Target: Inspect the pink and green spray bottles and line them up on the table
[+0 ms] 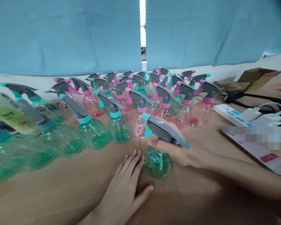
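Note:
A green spray bottle (158, 162) with a grey and teal trigger head stands on the wooden table in front of me. My right hand (175, 147) is wrapped round its neck just under the trigger head. My left hand (128, 181) lies flat on the table with fingers stretched out, its fingertips beside the bottle's base, perhaps touching it. Behind stand several more green spray bottles (118, 125) and pink spray bottles (164, 109), all with grey trigger heads.
A row of green bottles (58, 137) runs along the left. A white power strip (236, 114) with cables, a flat printed sheet (262, 153) and a cardboard box (255, 76) lie at the right. A blue curtain (65, 34) hangs behind the table (61, 193).

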`<control>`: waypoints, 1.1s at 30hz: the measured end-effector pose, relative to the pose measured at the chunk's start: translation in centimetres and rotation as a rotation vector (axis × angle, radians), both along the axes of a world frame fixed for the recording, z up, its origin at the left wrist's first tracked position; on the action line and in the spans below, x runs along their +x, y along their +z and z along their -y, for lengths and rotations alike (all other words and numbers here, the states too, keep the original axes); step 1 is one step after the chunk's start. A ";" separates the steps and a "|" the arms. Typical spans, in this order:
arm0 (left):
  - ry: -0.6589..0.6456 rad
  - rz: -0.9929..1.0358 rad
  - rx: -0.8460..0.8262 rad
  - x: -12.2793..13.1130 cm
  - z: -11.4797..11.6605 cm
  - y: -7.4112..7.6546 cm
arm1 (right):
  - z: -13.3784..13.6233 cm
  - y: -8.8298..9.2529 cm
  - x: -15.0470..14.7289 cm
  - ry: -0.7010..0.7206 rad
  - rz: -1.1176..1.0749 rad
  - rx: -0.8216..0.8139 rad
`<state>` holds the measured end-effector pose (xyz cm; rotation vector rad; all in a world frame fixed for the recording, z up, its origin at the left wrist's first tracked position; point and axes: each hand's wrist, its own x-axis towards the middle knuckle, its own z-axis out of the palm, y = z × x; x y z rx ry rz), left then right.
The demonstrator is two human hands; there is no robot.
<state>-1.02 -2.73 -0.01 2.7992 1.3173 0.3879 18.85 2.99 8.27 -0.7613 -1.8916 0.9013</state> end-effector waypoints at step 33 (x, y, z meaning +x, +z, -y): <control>0.000 -0.031 0.024 0.1 0.0 0.2 | 0.4 0.0 -0.2 -0.043 -0.019 -0.038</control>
